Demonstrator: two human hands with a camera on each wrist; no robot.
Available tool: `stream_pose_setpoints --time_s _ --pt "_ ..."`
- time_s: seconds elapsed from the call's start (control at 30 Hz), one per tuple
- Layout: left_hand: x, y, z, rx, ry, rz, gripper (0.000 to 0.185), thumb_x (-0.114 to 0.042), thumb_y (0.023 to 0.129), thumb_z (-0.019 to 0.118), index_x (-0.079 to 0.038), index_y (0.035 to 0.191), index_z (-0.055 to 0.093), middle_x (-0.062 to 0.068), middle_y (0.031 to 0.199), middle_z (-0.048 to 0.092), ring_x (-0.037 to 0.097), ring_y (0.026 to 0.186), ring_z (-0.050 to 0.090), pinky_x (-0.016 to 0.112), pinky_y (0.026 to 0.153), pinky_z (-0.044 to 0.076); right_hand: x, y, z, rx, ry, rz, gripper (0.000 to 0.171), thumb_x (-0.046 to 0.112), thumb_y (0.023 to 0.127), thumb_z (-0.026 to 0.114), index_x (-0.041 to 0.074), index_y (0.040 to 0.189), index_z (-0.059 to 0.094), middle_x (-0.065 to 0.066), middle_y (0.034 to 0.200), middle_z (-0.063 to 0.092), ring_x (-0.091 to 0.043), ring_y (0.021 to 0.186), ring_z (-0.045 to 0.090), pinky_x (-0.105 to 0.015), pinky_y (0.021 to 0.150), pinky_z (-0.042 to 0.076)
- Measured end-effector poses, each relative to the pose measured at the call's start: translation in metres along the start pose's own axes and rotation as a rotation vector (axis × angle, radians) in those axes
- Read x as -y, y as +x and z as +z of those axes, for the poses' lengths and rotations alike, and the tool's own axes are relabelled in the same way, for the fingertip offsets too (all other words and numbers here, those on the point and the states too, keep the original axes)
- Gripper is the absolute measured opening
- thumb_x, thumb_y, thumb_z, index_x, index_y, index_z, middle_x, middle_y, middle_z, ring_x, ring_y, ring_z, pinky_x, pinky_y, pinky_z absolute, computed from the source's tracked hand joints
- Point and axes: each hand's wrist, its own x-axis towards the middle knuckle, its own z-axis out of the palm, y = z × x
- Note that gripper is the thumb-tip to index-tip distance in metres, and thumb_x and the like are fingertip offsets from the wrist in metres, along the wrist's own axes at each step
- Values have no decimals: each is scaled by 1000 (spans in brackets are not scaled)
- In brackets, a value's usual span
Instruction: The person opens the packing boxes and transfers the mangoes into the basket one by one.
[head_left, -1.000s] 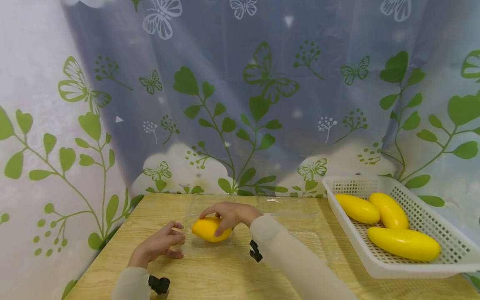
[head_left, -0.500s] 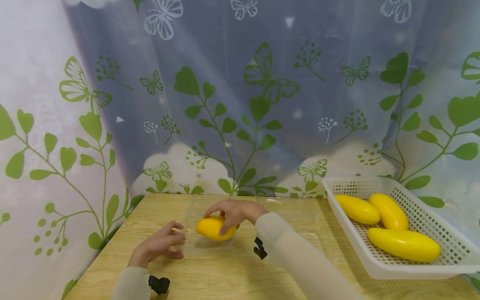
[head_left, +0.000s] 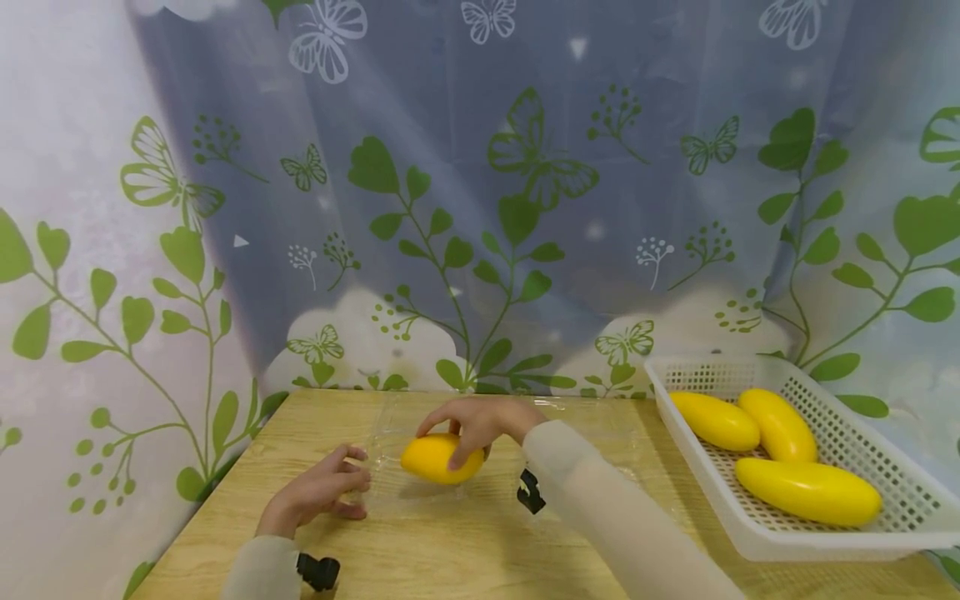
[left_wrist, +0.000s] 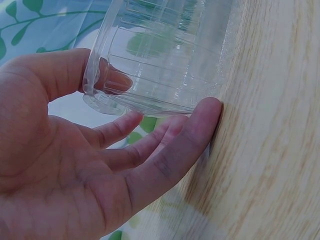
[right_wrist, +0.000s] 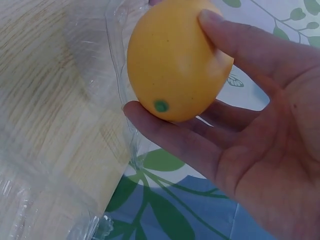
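My right hand [head_left: 487, 421] grips a smooth yellow mango [head_left: 435, 460] from above, with thumb and fingers on its sides. In the right wrist view the mango [right_wrist: 175, 60] shows a small green stem spot at its near end. It lies over a clear plastic box [head_left: 386, 492] on the table. My left hand [head_left: 321, 487] holds the left side of that box; in the left wrist view the thumb shows at the rim of the box [left_wrist: 155, 65], and the fingers lie along its outer wall, one fingertip down by the wood.
A white perforated basket [head_left: 720, 500] stands on the right, with more yellow mangoes [head_left: 806, 492] in it. Another clear plastic box [head_left: 592, 408] lies between my right arm and the basket. A patterned curtain [head_left: 480, 208] hangs behind the wooden table [head_left: 420, 558].
My right hand has shifted a little to the right with the mango still in its grip. The left hand and the basket stay where they were.
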Motion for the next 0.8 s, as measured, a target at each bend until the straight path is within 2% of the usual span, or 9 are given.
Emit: stream_pose_setpoints --time_s 0.33,0.5,0.8 --pt "1 0 -2 20 -5 7 60 -15 100 57 5 146 24 28 129 48 26 98 62 43 83 66 -4 -10 -4 0 35 27 63 11 87 82 33 142 60 -11 137 59 -21 109 63 -34 70 65" --pt "2 0 -2 20 -9 1 60 -15 101 57 5 147 24 29 133 47 26 100 62 43 83 66 -9 -14 -5 4 36 25 63 12 87 82 33 142 60 -10 142 56 -22 113 62 -33 70 65" --pt "2 0 -2 23 -8 14 61 -15 101 57 6 148 23 29 133 46 26 102 61 42 82 66 -16 -21 -10 -7 53 23 63 11 86 82 34 141 61 -14 137 59 -23 111 62 -35 71 65"
